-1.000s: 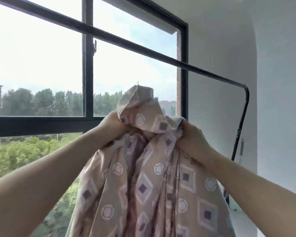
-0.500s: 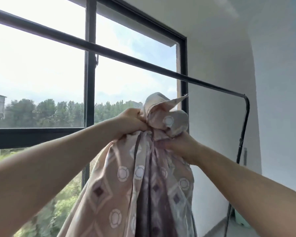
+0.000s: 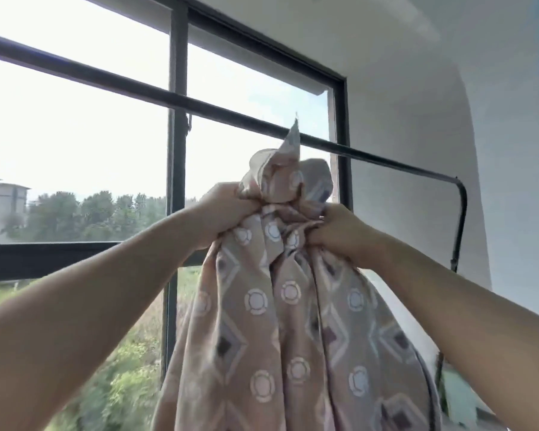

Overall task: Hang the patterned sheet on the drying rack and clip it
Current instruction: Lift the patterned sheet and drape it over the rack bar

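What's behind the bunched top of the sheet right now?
The rack's top bar crosses behind the patterned sheet's raised tip, with the window frame beyond it. Whatever lies lower down is covered by the hanging cloth.

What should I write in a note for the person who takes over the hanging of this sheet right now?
The left hand grips the bunched top of the patterned sheet.
The right hand grips the same bunch, close beside the left.
The sheet is held up just below the drying rack's top rail. One corner pokes up to rail height and the rest hangs down.
Done: sheet raised to the rack.
Left: put it over the rail, spread it, clip it. No clip is in view.
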